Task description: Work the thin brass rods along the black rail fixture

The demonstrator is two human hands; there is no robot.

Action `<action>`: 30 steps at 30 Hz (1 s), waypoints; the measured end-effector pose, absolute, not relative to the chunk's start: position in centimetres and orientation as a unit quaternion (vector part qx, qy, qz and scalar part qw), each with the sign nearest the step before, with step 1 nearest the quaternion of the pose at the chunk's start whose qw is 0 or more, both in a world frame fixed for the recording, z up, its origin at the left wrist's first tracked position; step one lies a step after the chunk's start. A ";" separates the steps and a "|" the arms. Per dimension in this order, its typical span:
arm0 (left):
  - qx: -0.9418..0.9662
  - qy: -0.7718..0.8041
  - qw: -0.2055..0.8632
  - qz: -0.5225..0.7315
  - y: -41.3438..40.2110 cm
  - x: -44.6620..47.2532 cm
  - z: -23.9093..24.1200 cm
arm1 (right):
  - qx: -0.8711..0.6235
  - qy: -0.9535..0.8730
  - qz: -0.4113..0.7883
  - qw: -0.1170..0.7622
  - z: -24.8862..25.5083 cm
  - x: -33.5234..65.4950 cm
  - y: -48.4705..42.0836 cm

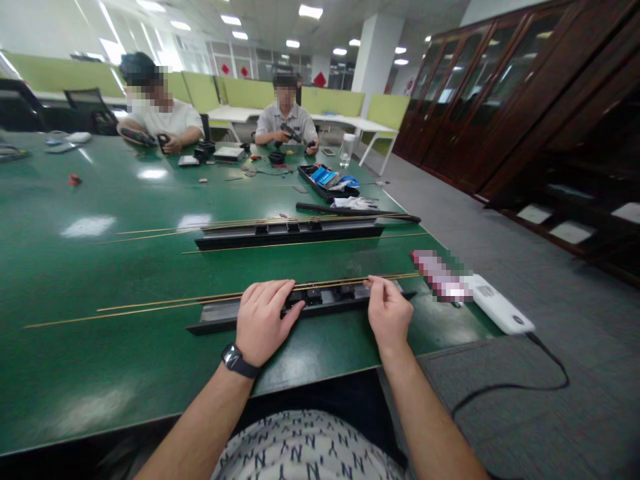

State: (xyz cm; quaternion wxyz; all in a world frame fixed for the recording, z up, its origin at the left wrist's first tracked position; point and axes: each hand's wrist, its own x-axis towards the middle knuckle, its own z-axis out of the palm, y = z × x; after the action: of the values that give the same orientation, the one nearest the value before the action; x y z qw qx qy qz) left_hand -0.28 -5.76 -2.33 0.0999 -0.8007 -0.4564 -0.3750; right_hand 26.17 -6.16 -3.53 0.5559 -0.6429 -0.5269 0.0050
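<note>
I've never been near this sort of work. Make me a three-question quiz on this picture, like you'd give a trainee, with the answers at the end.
1. True or false: the left hand, laid over the nearer dark rail, has a watch on its wrist.
2. What colour is the table?
A) Red
B) White
C) Green
3. Fill in: the fingertips of the right hand are at the thin, golden ____ running along that rail.

Key:
1. True.
2. C.
3. Rods.
</note>
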 end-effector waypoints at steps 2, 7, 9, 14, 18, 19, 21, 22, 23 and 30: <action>-0.801 -0.457 0.102 -0.374 -5.8 -0.3 -2.4 | -0.638 -0.537 0.003 0.552 -3.6 26.3 -6.1; -0.799 -0.457 0.101 -0.377 -5.7 -0.3 -2.4 | -0.590 -0.594 0.011 0.546 -3.8 26.1 -6.3; -0.799 -0.456 0.099 -0.378 -5.6 -0.3 -2.3 | -0.594 -0.582 0.010 0.555 -3.8 26.0 -6.3; -0.800 -0.456 0.098 -0.377 -5.7 -0.4 -2.3 | -0.640 -0.526 0.006 0.559 -3.6 26.2 -6.2; -0.799 -0.457 0.097 -0.378 -5.8 -0.3 -2.3 | -0.623 -0.560 0.004 0.547 -3.8 26.2 -6.2; -0.799 -0.457 0.097 -0.379 -5.8 -0.3 -2.3 | -0.611 -0.574 0.006 0.544 -3.8 26.2 -6.3; -0.798 -0.457 0.098 -0.380 -5.7 -0.3 -2.3 | -0.595 -0.595 0.010 0.540 -3.9 26.0 -6.4; -0.798 -0.457 0.097 -0.380 -5.7 -0.3 -2.3 | -0.594 -0.596 0.010 0.540 -3.8 25.9 -6.4; -0.799 -0.456 0.097 -0.380 -5.7 -0.3 -2.2 | -0.597 -0.591 0.009 0.542 -3.8 25.9 -6.4; -0.800 -0.456 0.099 -0.376 -5.8 -0.3 -2.2 | -0.649 -0.515 0.004 0.560 -3.8 26.5 -6.1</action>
State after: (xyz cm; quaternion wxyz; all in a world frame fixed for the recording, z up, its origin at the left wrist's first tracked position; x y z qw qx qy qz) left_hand -0.28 -5.76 -2.19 0.0995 -0.8004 -0.4564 -0.3758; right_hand 26.45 -6.07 -3.81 0.5603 -0.6486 -0.5151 0.0040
